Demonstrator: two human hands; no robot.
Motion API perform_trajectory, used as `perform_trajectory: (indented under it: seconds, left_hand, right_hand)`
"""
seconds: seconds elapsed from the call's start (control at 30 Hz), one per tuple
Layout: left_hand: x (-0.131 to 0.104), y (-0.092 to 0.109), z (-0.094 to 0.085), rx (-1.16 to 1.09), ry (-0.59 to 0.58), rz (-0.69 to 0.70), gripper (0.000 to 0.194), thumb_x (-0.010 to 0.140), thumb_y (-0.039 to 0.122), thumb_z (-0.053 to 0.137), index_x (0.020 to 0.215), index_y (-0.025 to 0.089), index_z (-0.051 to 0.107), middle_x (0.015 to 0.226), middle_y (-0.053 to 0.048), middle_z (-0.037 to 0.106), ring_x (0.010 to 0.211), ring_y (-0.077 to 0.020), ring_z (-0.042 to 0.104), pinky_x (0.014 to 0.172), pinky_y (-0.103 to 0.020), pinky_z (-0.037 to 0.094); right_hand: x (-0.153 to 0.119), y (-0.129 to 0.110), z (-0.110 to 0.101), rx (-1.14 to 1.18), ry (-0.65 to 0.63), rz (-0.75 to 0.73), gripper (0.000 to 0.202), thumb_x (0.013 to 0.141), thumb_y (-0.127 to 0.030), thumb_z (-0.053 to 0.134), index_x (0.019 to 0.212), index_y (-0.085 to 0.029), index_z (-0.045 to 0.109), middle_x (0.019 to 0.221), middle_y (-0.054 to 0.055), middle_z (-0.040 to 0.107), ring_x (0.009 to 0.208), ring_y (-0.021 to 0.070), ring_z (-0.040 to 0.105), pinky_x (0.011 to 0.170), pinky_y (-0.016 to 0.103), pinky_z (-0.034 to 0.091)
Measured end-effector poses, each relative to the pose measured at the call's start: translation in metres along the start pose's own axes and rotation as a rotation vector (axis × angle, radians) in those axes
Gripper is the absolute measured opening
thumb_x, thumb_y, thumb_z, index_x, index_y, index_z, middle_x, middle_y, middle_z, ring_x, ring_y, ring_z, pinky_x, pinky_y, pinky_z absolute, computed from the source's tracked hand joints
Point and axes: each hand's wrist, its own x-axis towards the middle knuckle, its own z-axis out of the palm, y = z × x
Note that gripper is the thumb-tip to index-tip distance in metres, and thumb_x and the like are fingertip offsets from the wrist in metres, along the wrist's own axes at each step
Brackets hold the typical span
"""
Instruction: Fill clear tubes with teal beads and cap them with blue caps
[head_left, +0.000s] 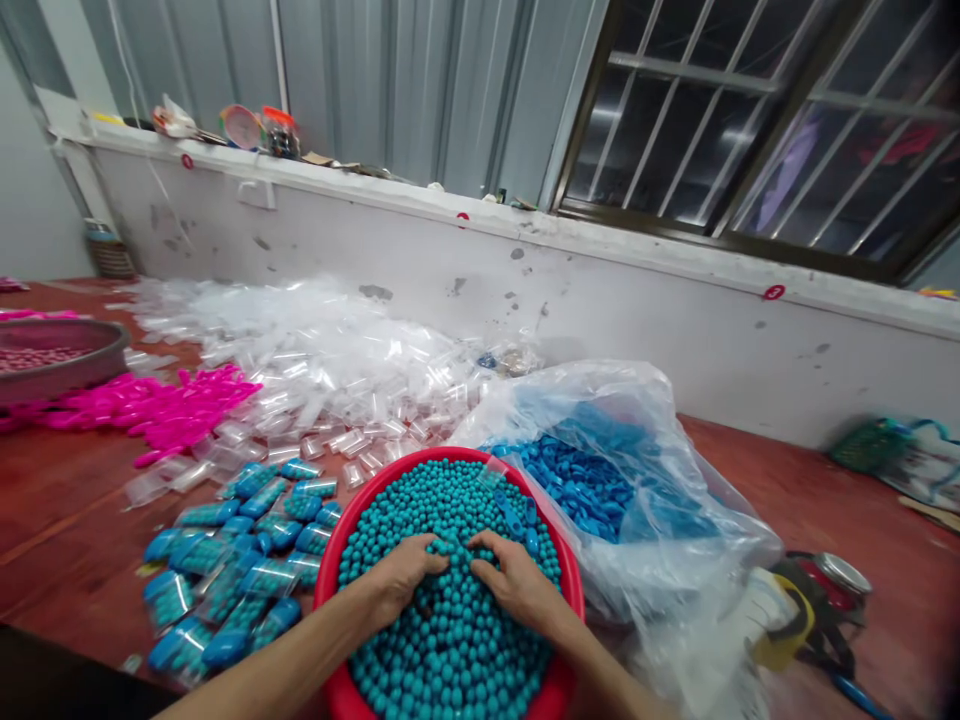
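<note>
A red basin (576, 590) stands in front of me, filled with small turquoise beads (450, 655). My left hand (407, 578) is in the beads on the left of the middle, its fingers curled and partly hidden. Facing it across a narrow gap, my right hand (516, 580) has its thumb and forefinger bent among the beads. Whatever either hand holds is too blurred to make out from the beads around it. Blue caps (514, 518) and a small clear piece (493, 473) lie on the beads near the basin's far right rim.
Bead-filled clear containers with blue caps (262, 575) lie left of the basin. Beyond are empty clear containers (322, 340), magenta pieces (195, 400) and another basin (67, 375). A plastic bag of blue pieces (577, 490) sits to the right, near a metal-lidded jar (841, 575).
</note>
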Motion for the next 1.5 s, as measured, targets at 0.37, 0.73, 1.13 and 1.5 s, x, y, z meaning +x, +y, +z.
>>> perform_trajectory:
  seconds: [0.37, 0.73, 1.13, 1.5]
  left_hand:
    - [-0.010, -0.008, -0.009, -0.422, -0.018, 0.071, 0.028, 0.063, 0.034, 0.065, 0.084, 0.016, 0.057, 0.071, 0.001, 0.062, 0.064, -0.0122, 0.054, 0.055, -0.022, 0.034]
    - [-0.015, -0.004, -0.006, 0.174, 0.256, 0.356, 0.019, 0.069, 0.032, 0.050, 0.076, 0.016, 0.057, 0.073, 0.000, 0.059, 0.076, -0.0174, 0.053, 0.072, -0.028, 0.040]
    - [-0.011, -0.011, -0.010, -0.030, 0.176, 0.245, 0.021, 0.073, 0.038, 0.045, 0.079, 0.018, 0.043, 0.066, 0.005, 0.055, 0.043, -0.0077, 0.052, 0.036, -0.017, 0.028]
    - [-0.017, -0.010, -0.005, -0.006, 0.139, 0.222, 0.020, 0.072, 0.037, 0.046, 0.077, 0.018, 0.042, 0.064, 0.005, 0.056, 0.044, -0.0089, 0.053, 0.035, -0.017, 0.030]
  right_hand:
    - [0.022, 0.019, -0.031, -0.812, 0.024, -0.033, 0.029, 0.084, -0.010, 0.037, 0.099, -0.023, 0.058, 0.098, 0.009, 0.058, 0.080, 0.0206, 0.055, 0.065, 0.030, 0.041]
    - [0.014, 0.000, -0.014, -0.680, 0.124, -0.054, 0.023, 0.083, -0.016, 0.045, 0.101, -0.020, 0.058, 0.109, 0.009, 0.058, 0.105, 0.0257, 0.046, 0.091, 0.043, 0.029]
    - [-0.008, -0.005, -0.026, -0.100, -0.098, -0.077, 0.032, 0.085, -0.025, 0.041, 0.112, -0.026, 0.057, 0.111, 0.003, 0.062, 0.101, 0.0206, 0.056, 0.087, 0.032, 0.039]
    - [-0.005, -0.009, -0.021, -0.047, 0.013, -0.074, 0.029, 0.082, -0.025, 0.046, 0.105, -0.022, 0.062, 0.103, 0.004, 0.065, 0.095, 0.0200, 0.058, 0.085, 0.031, 0.040]
